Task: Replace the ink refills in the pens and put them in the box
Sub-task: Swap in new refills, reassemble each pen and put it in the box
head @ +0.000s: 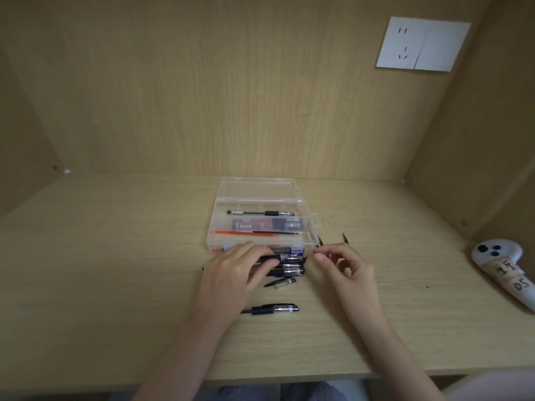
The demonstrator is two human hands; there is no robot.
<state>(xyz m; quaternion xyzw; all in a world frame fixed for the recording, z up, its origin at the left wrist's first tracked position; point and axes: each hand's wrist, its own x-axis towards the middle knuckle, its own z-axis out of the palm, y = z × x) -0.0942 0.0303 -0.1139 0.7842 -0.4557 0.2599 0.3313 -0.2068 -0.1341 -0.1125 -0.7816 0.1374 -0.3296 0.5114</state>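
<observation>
Top pen (pixel 285 257) is gripped by left hand (pixel 240 270), on table (pixel 115 256), open box (pixel 214 224) just beyond grip. Long axis crosswise, free end toward right hand (pixel 344 267), held loosely curled, empty.

Bare forearms (pixel 185 351), blue jeans (pixel 249 392) at btm.

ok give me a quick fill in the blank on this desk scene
The clear box has its lid ___. The left hand grips ___ in front of the box. The white controller lies to the box's ___.
Missing words: open; pens; right.
</observation>
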